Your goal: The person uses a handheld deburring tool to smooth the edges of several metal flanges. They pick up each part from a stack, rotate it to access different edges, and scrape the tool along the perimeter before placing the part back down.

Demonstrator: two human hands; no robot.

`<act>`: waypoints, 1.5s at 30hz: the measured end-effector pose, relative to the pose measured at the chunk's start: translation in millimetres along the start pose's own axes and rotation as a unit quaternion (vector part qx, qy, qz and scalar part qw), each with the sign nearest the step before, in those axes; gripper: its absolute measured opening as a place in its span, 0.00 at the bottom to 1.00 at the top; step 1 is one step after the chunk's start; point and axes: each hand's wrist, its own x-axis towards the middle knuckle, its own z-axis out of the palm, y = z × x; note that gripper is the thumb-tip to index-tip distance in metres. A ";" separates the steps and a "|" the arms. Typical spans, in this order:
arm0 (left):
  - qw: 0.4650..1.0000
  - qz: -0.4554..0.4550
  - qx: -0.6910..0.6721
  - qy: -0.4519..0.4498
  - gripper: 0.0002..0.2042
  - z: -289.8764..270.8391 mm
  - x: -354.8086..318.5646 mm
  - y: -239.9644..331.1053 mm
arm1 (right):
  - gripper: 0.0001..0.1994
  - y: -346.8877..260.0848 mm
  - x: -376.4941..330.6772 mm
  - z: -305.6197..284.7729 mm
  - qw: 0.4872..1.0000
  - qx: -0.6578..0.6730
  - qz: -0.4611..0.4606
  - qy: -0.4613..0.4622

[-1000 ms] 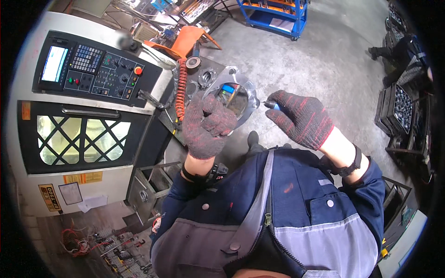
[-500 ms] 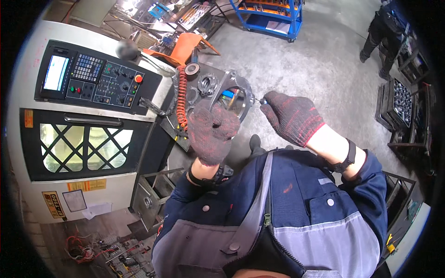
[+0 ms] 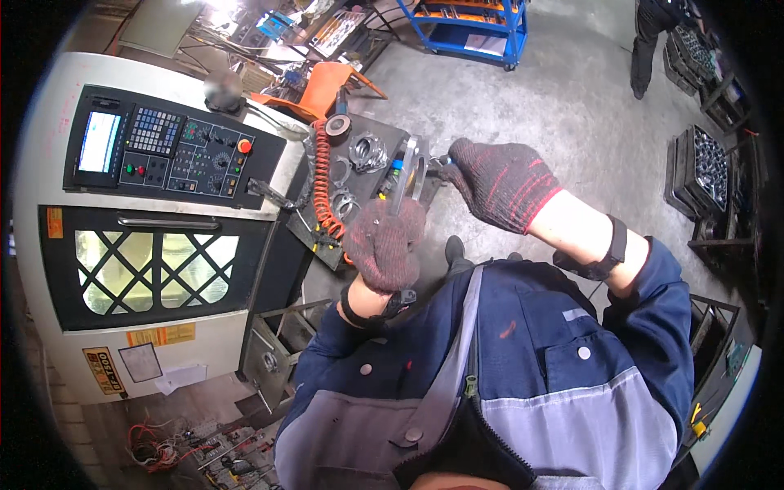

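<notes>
My left hand [image 3: 385,245], in a dark knitted glove with red threads, is closed around the lower side of a metal ring [image 3: 403,181]. The ring stands up from the fist and shows nearly edge-on. To its right, my right hand [image 3: 506,186], gloved alike, is pinched closed on a small thin tool [image 3: 442,160] whose tip points at the ring. Most of that tool is hidden by the fingers, and whether it touches the ring I cannot tell. Beyond the left hand, more metal rings [image 3: 369,153] lie on a dark work table [image 3: 387,131].
At the left stands a machine with a control panel [image 3: 175,147] and a windowed door [image 3: 155,261]. An orange coiled hose [image 3: 321,175] hangs by the table. Farther off are an orange chair [image 3: 325,88], a blue cart [image 3: 478,41], crates of parts [image 3: 701,171] and another person [image 3: 647,45].
The ring has turned from showing its open face to nearly edge-on. My right hand has shifted slightly left and up. The other person has moved up toward the picture's edge.
</notes>
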 end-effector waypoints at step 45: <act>0.991 -0.121 -0.010 -0.061 0.07 -21.5 -21.3 -26.6 | 0.17 -21.8 7.6 -19.2 0.992 0.120 0.008 -0.045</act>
